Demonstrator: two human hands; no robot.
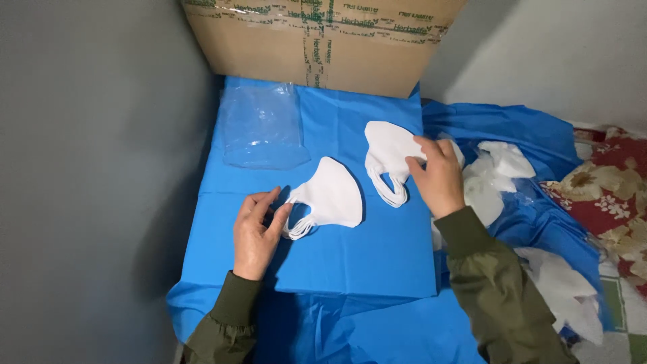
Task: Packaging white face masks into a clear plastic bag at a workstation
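My left hand (256, 232) lies palm down on the blue sheet (377, 263), fingers together, pinching the ear loops of the near mask (331, 197). The mask extends to the right of my fingertips, its long axis slanting up-right. My right hand (437, 176) rests on the far mask (389, 156), fingers slightly apart, pressing it.
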